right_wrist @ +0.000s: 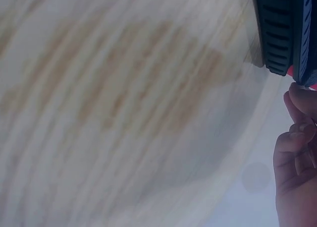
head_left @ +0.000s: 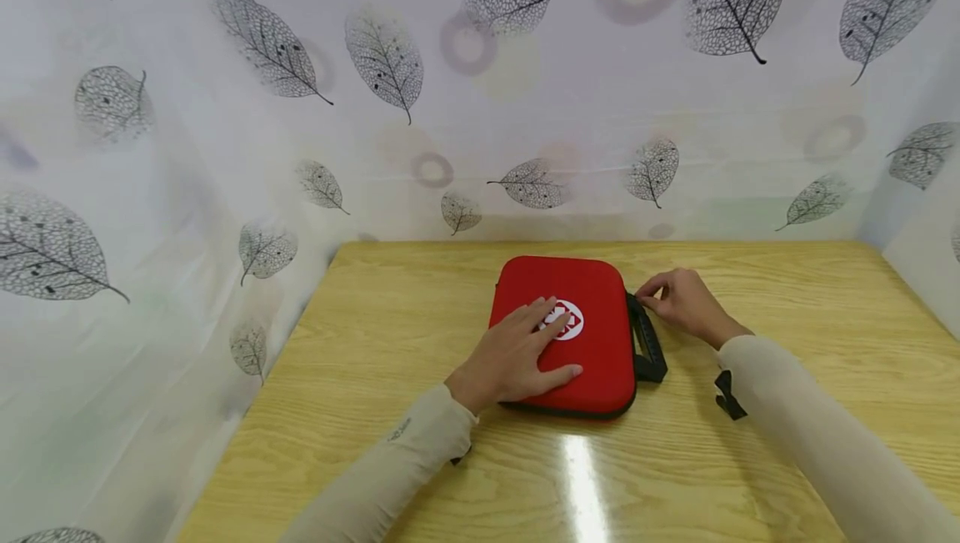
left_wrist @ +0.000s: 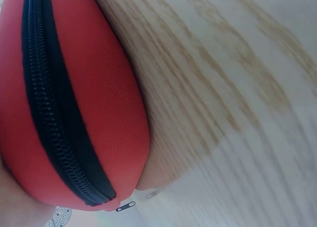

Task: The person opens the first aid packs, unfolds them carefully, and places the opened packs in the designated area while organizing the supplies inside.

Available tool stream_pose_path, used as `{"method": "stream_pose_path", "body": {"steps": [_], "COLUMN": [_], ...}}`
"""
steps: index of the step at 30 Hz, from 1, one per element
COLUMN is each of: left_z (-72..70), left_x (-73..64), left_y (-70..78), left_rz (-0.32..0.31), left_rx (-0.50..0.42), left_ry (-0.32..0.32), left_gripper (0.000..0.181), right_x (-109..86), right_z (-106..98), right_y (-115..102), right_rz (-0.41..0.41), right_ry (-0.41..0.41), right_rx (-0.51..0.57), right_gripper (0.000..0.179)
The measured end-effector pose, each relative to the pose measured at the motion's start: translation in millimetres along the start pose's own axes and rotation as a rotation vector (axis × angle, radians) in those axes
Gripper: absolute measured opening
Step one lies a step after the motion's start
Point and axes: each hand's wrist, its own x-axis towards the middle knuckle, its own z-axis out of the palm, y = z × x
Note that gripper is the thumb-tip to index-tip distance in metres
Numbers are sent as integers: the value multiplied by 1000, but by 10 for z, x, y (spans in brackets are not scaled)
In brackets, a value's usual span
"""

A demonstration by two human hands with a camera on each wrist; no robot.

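Right fingers [head_left: 658, 281] beside case [head_left: 600, 344] edge, tabletop [head_left: 813, 309] room rightward

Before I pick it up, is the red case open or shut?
The red case looks shut: lid down, zipper meshed along the side in view. Near the right hand, I cannot tell.

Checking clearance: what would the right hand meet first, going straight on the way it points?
Likely the far end of the black carry handle, then the side of the red zippered case. The right hand looks very near the handle; depth leaves contact unclear.
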Motion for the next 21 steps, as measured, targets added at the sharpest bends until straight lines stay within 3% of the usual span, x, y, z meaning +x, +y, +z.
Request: {"method": "stream_pose_path", "body": {"steps": [21], "left_z": [31], "left_x": [-2], "left_y": [9], "left_rz": [3], "left_rx": [9], "left_ry": [50], "left_gripper": [76], "right_x": [-266], "right_z": [19], "right_y": [-108], "right_rz": [51], "right_ry": [-40], "right_rx": [48], "right_gripper": [4]}}
